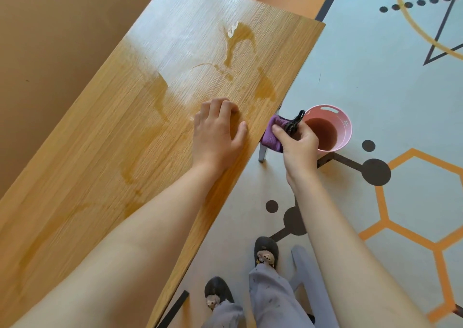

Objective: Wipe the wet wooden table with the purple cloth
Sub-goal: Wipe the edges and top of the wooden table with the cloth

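Note:
The long wooden table (105, 137) runs diagonally through the view, with puddles and streaks of water (265, 88) on its far half and middle. My left hand (218, 133) rests on the tabletop near its right edge, fingers loosely curled and holding nothing. Just off that edge, my right hand (299, 143) grips the bunched purple cloth (271, 133), which has a black trim, beside a pink bucket.
A pink bucket (344, 127) holding murky water stands on the patterned floor (375, 77) right of the table. A grey table leg (262, 153) shows under the edge. My slippered feet (266, 252) are at the bottom, and a tan wall (50, 39) borders the table's left.

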Demonstrator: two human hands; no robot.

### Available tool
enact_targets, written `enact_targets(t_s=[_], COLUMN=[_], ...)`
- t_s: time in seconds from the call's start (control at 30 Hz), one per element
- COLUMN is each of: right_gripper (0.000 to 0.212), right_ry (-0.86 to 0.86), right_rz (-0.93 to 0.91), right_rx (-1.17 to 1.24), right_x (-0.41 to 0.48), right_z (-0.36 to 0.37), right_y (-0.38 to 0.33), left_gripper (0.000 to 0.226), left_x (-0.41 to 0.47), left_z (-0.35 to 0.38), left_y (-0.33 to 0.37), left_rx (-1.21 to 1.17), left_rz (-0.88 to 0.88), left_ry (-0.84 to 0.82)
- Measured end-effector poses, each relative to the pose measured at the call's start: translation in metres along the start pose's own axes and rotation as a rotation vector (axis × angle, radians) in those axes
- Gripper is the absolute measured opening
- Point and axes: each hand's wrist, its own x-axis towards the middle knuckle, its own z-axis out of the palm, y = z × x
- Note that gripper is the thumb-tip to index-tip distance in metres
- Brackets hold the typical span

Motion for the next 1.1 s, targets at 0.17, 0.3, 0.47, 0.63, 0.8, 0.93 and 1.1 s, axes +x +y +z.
enact_targets(t_s=[0.17, 0.3, 0.47, 0.63, 0.8, 0.93, 1.1], right_gripper=[0.027, 0.016, 0.012, 0.007, 0.008, 0.013, 0.023], right_ry=[-0.05, -0.114, -0.167, -0.166, -0.16, -0.018, 0.041], right_rz=[0.054, 0.084, 0.092, 0.11, 0.104, 0.05, 0.003], right_rx=[-0.002, -0.028, -0.026, -0.051, -0.054, -0.015, -0.001], right_x=[-0.037, -0.087, -0.146, -0.187, -0.186, -0.133, -0.096], right_z=[0.002, 0.003, 0.007, 0.013, 0.015, 0.018, 0.017], right_y=[0.023, 0.04, 0.06, 0.077, 0.07, 0.048, 0.032], left_gripper=[0.031, 0.031, 0.033, 0.034, 0.034, 0.035, 0.035], left_x=[-0.002, -0.009, -0.087, -0.209, -0.237, -0.236, -0.237], left_z=[0.0, -0.009, -0.049, -0.065, -0.058, -0.06, -0.06], left_y=[-0.002, -0.002, -0.007, -0.032, -0.044, -0.044, -0.046], left_rx=[0.019, 0.047, -0.061, 0.028, 0.142, 0.09, 0.057], left_rz=[0.035, 0.096, 0.091, 0.008, 0.086, 0.042, 0.024], left_ry=[0.014, 0.004, -0.031, -0.051, -0.044, -0.081, -0.111])
